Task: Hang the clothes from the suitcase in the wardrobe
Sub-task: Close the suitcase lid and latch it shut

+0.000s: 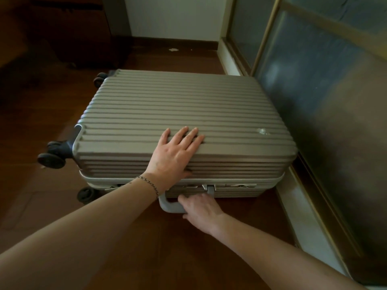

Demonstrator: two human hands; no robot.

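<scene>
Closest in, the right hand is on the suitcase's grey side handle, fingers curled under and gripping it. Just past that, the left hand lies flat on the lid, fingers straight and spread, grasping nothing; there's a chain bracelet on that wrist. The suitcase itself is a ribbed grey hard-shell, lid closed, lying flat on the wooden floor with its wheels sticking out left. Its right end sits just beside the frosted glass sliding door.
</scene>
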